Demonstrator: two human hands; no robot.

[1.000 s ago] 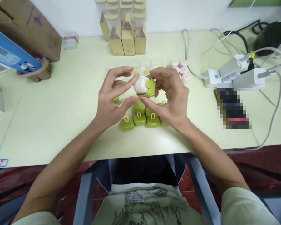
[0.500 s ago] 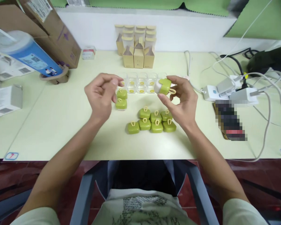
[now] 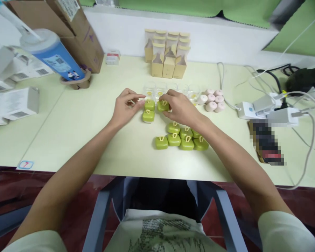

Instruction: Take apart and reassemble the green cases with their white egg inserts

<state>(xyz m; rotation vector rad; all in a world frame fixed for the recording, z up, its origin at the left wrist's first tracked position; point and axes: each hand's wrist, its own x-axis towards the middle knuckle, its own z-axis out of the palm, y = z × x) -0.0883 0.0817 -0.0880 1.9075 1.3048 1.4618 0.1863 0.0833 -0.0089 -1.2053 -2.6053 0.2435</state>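
My right hand [image 3: 180, 106] is closed round a small green case with a yellow loop [image 3: 163, 106], low over the table. To its left stand two similar green cases, a rear one [image 3: 149, 104] and a front one [image 3: 148, 116]. My left hand [image 3: 127, 106] has its thumb and forefinger stretched to the rear case's left side; whether they touch it I cannot tell. Several more green cases [image 3: 187, 142] sit grouped nearer the table's front edge. Behind my hands is a row of clear plastic holders [image 3: 160, 89] with yellow marks, partly hidden by my right hand.
Several pale pink cylinders [image 3: 211, 106] stand right of the holders. Open cardboard boxes [image 3: 168, 66] stand at the wall. A blue bottle [image 3: 59, 57] and white boxes [image 3: 21, 103] are at left; a power strip [image 3: 245, 111], cables and a blurred phone-like object [image 3: 266, 143] at right.
My right hand has moved left and down with the green case, turning it loop-up beside the two cases. The pink cylinders, hidden before, now show. The view has shifted a little.
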